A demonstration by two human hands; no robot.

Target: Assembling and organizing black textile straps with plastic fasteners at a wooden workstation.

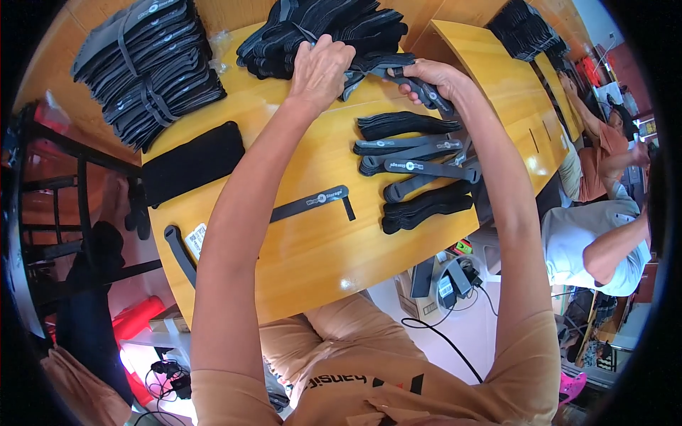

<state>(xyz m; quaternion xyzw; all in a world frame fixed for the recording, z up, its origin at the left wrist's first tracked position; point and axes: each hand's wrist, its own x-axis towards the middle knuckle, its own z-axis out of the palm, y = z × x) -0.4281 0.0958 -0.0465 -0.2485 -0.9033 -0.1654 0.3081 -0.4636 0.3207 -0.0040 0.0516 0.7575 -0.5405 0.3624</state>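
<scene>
Your left hand (321, 67) gripped the strap heap (320, 32); your right hand (426, 78) clutched one strap (426, 91) — several stacks (419, 167) already sorted below the heap, plenty left.

The left hand (321, 67) covered part of the strap pile (320, 32), and its fingertips were hidden among the straps. The right hand (426, 78) concealed the middle of its strap (433, 96). The far stack (524, 28) was cut off by the picture's rim.
</scene>
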